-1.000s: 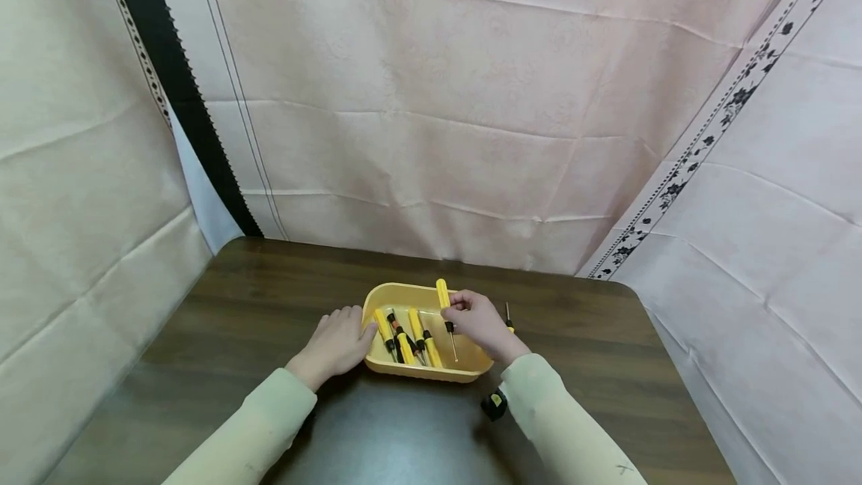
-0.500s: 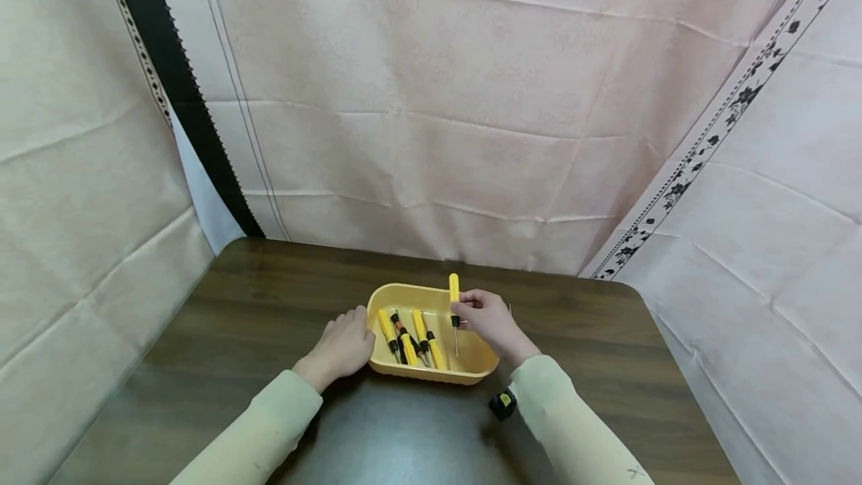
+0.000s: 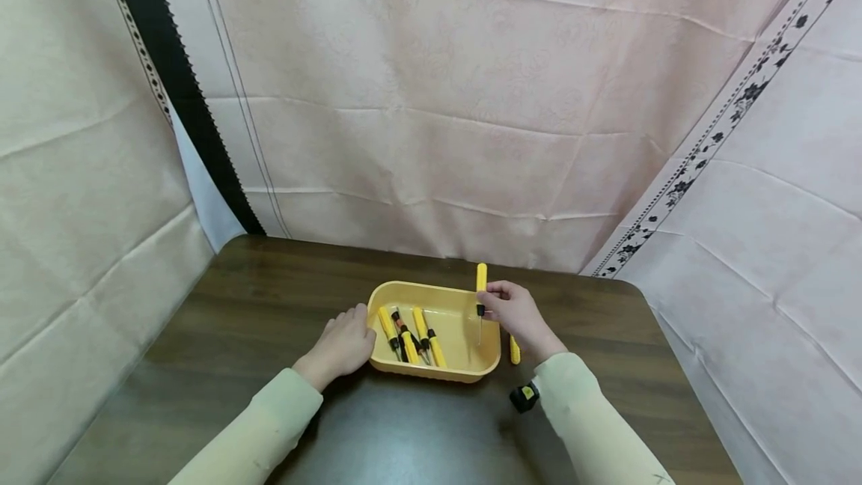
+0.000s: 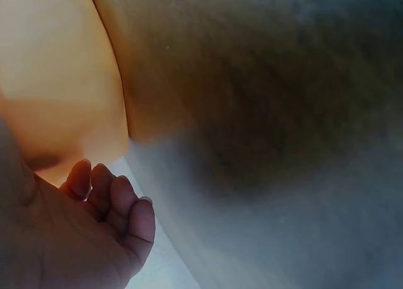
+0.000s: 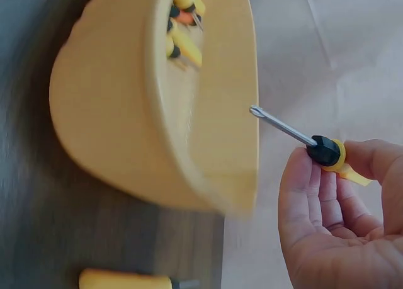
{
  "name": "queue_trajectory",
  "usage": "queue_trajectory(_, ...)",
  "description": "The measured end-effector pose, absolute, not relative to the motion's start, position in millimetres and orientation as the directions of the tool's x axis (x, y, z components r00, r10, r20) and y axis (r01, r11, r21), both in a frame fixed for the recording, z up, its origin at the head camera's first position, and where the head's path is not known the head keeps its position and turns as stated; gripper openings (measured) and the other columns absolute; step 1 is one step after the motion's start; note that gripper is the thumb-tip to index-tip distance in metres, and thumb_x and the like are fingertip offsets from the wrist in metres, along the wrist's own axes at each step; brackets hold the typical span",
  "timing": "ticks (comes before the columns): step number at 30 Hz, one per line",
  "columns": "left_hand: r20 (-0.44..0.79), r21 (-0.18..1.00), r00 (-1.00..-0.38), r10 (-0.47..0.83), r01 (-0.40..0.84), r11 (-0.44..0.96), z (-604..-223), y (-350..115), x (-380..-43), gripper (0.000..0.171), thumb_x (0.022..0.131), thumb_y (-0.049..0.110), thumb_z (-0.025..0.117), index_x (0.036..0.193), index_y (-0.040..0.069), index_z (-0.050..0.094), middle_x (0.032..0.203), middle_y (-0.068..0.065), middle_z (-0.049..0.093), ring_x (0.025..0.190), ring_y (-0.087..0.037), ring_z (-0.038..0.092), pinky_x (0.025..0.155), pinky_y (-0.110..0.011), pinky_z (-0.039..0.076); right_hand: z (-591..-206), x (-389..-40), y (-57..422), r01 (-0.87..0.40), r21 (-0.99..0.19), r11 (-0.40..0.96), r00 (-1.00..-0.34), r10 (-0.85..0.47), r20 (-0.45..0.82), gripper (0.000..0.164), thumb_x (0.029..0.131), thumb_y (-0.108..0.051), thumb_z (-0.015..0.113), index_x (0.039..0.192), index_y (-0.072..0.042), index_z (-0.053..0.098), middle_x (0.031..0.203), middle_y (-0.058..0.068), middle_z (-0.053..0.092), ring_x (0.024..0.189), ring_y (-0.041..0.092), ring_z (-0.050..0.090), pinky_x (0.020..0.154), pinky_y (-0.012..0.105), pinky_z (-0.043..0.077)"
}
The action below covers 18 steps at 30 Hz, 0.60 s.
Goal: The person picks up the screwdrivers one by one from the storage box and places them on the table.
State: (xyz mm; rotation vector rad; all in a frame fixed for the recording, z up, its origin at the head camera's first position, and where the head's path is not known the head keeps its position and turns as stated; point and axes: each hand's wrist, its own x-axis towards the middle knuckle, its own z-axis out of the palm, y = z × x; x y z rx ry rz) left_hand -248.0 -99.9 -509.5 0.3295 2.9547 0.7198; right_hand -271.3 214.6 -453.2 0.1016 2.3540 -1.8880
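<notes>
My right hand (image 3: 521, 313) pinches a Phillips screwdriver (image 3: 481, 279) by its yellow handle near the black collar. It is held upright above the right end of the yellow tray (image 3: 441, 374), tip downward. In the right wrist view the bare cross tip (image 5: 257, 111) shows clear of the tray's edge. Several yellow-and-black screwdrivers (image 3: 388, 324) lie in the tray's left half. My left hand (image 3: 343, 341) grips the tray's left end; in the left wrist view its fingers (image 4: 140, 223) are curled beside the tray's outer wall (image 4: 63, 56). The thumb is hard to make out there.
Another yellow-handled screwdriver (image 3: 515, 350) lies on the dark wooden table (image 3: 283, 290), just right of the tray. A small black block with a yellow mark (image 3: 524, 398) hangs at my right wrist. Pale cloth (image 3: 431, 96) hangs behind the table and at both sides.
My right hand has carried the screwdriver rightward and slightly up, from over the tray's middle-right to its right end. The tray shifted slightly right at first. The left hand stays at its left end.
</notes>
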Motion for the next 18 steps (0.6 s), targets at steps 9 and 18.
queue_trajectory(9, -0.01, 0.435, -0.972, 0.236, 0.208, 0.876, -507, -102, -246, 0.025, 0.095, 0.023, 0.044, 0.107, 0.001, 0.052, 0.084, -0.005, 0.048, 0.076, -0.023, 0.045, 0.072, -0.042, 0.036, -454, -267, 260, 0.159, -0.959, 0.234, -0.987, 0.039, -0.154, 0.039, 0.092, -0.023, 0.066, 0.119, 0.003, 0.056, 0.106, 0.017, 0.063, 0.085, 0.024, 0.066, 0.085, 0.048, 0.05)
queue_trajectory(18, 0.04, 0.367, -0.97, 0.238, 0.236, 0.9, -500, -102, -244, 0.031, 0.094, 0.025, 0.047, 0.109, -0.001, 0.056, 0.088, -0.006, 0.051, 0.081, -0.024, 0.047, 0.079, -0.045, 0.039, -469, -263, 291, 0.175, -0.957, 0.233, -0.984, 0.048, -0.169, 0.039, 0.093, -0.02, 0.064, 0.121, 0.006, 0.054, 0.113, 0.025, 0.061, 0.098, 0.035, 0.063, 0.083, 0.043, 0.052)
